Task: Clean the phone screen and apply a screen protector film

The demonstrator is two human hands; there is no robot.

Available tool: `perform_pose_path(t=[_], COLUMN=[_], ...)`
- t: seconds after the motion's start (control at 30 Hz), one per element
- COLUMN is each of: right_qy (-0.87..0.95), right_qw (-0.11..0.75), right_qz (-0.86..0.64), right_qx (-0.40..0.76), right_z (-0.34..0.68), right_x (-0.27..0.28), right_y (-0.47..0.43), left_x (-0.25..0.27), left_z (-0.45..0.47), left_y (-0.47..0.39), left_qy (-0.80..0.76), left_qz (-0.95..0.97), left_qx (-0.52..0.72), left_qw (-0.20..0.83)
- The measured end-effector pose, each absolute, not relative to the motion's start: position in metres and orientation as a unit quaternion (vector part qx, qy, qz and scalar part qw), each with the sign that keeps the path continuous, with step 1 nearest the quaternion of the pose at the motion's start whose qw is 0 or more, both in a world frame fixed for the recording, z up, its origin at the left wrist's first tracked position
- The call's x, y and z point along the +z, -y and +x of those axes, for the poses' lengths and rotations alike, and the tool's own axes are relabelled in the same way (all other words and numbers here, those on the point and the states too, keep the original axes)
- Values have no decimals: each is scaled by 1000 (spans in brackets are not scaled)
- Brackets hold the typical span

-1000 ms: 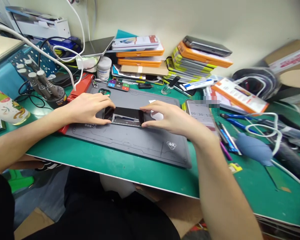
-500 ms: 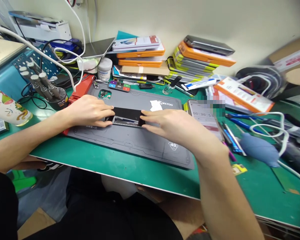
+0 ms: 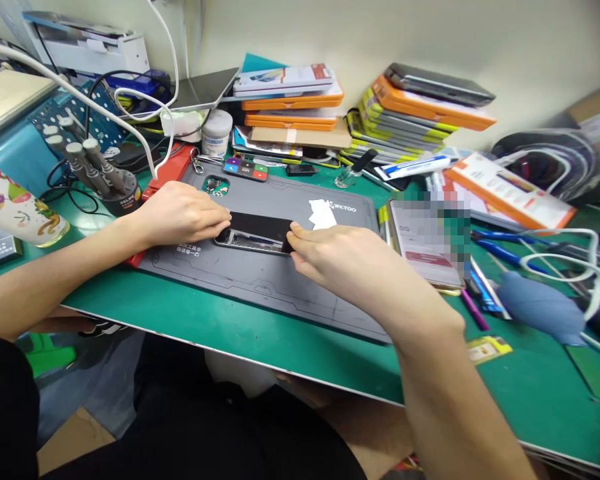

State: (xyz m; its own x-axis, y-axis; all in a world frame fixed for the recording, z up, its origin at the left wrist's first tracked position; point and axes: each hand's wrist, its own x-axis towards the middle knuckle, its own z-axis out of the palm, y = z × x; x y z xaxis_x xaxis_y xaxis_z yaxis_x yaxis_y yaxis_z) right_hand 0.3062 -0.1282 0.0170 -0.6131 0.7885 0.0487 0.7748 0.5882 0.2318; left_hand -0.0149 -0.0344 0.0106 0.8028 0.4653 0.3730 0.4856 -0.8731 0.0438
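Note:
A smartphone (image 3: 257, 224) with a glossy black face and a bright reflection along its near side lies crosswise on a dark grey work mat (image 3: 260, 287). My left hand (image 3: 180, 213) closes on its left end, with the fingers drawn together at the edge. At the opposite end my right hand (image 3: 337, 250) grips the edge, its fingers bunched and the thumb low. Both ends of the phone are partly hidden by my fingers. Just behind my right hand, a crumpled white paper scrap (image 3: 323, 213) rests on the mat.
A second phone (image 3: 423, 240), its screen lit, lies to the right, near a blue air blower (image 3: 540, 307) and blue-handled pliers (image 3: 500, 252). Screwdrivers stand in a round black holder (image 3: 123, 197) at left. Stacked orange boxes (image 3: 290, 122) and a white jar (image 3: 216, 133) line the back.
The fingers of both hands have drawn closer together on the phone's ends. The phone stays on the mat between them. The camera view has shifted slightly.

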Motion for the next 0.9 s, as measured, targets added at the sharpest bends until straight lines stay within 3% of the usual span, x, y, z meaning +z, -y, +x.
perform_pose_path(t=[0.33,0.9], right_qy=[-883,-884], right_qw=[86,77], right_qz=[433,444], right_qx=[157,126], right_z=[292,291], right_x=[25,29], right_y=[133,134], left_x=[1,5], left_z=[-19,-17], left_y=[30,32], left_qy=[261,242], left_qz=[-945,-951], left_qx=[-192,-181], left_qw=[56,58])
